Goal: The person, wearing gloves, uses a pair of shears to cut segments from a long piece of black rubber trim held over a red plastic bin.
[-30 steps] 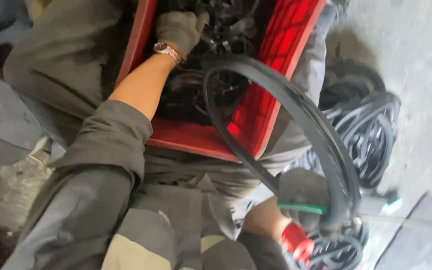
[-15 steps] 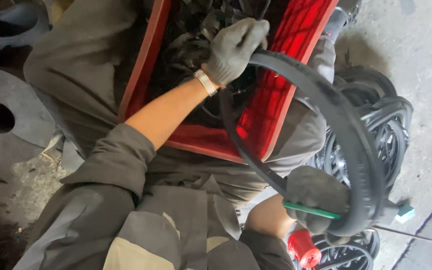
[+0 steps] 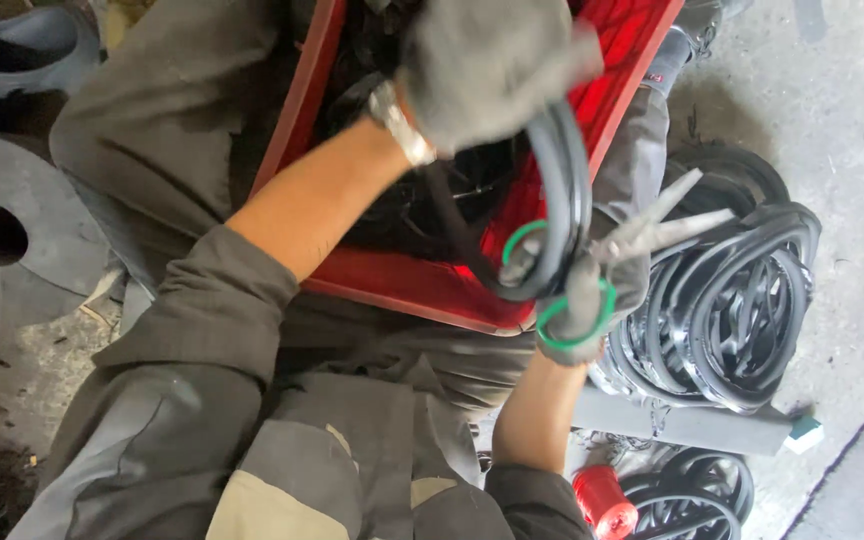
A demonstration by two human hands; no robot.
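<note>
the right hand (image 3: 592, 290), gloved, is closed through the green handles of a pair of scissors (image 3: 642, 240), blades pointing out toward a pile of black rubber rings (image 3: 732, 310) on the floor. a black rubber loop (image 3: 562, 200) hangs folded beside those handles. above it the left hand (image 3: 492, 65), gloved too, is clenched around the loop's top, over a red crate (image 3: 412, 280) resting on the lap.

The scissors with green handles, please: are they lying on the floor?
No, the scissors are held up in the gloved right hand, against the black rubber ring over the red crate.
</note>
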